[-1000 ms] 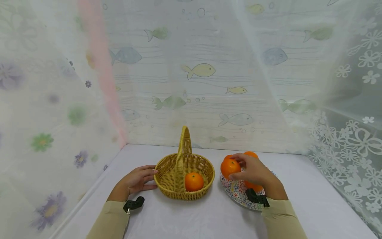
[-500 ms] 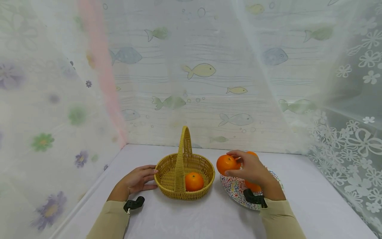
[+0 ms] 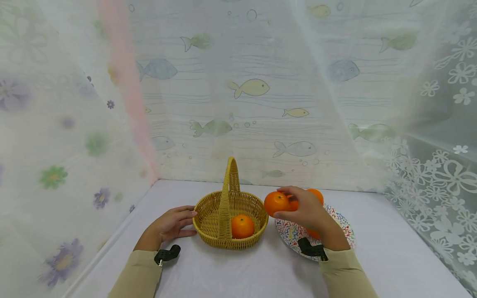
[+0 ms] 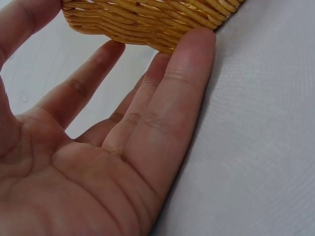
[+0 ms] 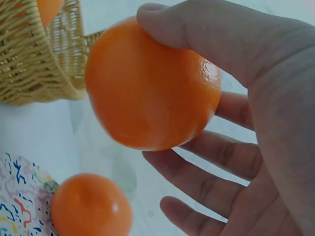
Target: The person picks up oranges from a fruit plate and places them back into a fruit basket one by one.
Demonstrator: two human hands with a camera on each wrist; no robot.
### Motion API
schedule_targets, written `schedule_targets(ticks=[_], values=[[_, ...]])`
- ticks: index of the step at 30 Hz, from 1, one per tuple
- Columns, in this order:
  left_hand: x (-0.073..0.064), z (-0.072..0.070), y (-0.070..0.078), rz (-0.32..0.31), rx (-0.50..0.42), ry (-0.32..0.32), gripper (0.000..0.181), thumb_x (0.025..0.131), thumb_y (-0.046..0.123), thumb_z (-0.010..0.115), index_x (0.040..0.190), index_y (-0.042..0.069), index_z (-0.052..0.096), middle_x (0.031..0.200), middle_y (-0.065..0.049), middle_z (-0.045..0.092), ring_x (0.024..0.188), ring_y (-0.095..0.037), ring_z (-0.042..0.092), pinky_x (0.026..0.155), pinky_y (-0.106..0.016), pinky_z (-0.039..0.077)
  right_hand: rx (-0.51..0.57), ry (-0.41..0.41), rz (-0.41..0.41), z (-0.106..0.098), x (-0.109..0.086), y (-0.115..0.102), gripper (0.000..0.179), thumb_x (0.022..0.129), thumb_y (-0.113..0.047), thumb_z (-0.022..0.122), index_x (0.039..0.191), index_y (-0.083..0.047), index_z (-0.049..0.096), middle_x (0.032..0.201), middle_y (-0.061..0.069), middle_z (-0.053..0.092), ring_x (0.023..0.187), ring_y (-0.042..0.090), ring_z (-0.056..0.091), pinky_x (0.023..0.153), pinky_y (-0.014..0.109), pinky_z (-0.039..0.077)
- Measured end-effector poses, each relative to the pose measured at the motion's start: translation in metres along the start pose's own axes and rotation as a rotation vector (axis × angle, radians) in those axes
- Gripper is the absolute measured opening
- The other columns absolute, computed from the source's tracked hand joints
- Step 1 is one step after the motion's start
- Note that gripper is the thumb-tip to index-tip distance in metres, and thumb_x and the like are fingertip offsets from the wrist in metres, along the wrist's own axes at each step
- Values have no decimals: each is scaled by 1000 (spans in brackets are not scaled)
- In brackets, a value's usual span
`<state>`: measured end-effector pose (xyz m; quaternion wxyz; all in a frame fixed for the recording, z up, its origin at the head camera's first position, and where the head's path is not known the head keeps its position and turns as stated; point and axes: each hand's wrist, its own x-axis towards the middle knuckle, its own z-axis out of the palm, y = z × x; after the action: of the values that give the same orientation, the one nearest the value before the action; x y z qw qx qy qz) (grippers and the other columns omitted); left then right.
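A yellow wicker basket [image 3: 232, 244] with a tall arched handle stands mid-table, one orange [image 3: 243, 227] in its right half. My left hand [image 3: 173, 224] lies at its left side, fingers extended; in the left wrist view the fingertips [image 4: 194, 44] meet the woven wall. Thumb and fingers of my right hand [image 3: 309, 211] grip another orange [image 3: 276, 203], held up by the basket's right rim. Below the right arm is a plate [image 3: 288, 236] with a multicoloured pattern. It bears more oranges, one at its back [image 3: 316, 195], partly hidden by the hand.
A white cloth covers the table [image 3: 238, 273]. Behind it hangs a sheer curtain [image 3: 253, 124] printed with fish, and flowered sheer curtains close off both sides. A black wrist camera mount [image 3: 167, 253] sits on each arm.
My right hand has carried the gripped orange leftward from over the plate to the basket's right rim, showing more of the plate's right side. The left hand and basket have stayed put.
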<state>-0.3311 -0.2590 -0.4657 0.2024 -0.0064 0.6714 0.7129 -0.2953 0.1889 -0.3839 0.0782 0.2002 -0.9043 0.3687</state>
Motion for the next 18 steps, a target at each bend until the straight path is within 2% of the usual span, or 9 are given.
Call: schedule_targets(ticks=[6,13,18], values=[[-1,0,0,1,-3,2,71,99,29,71,156,4,38,150,-15,55,124,-22,65,98,-52,59,-17,18,-12,6,1,-4,73,78,-49,90,140,-27,60,136,-4,64,121,23,65,99,48,58],[-1,0,1,4,1,-11,70,100,28,70,156,4,36,153,-16,51,127,-22,63,99,-52,58,28,9,-1,16,2,-13,72,79,-44,90,141,-26,60,139,-5,63,122,23,62,101,47,57],[-2,-1,1,4,7,-24,71,101,28,68,157,2,33,155,-18,49,129,-23,61,100,-52,58,-3,-4,-38,23,4,-20,72,80,-44,89,143,-23,61,138,-5,64,118,21,62,101,49,57]])
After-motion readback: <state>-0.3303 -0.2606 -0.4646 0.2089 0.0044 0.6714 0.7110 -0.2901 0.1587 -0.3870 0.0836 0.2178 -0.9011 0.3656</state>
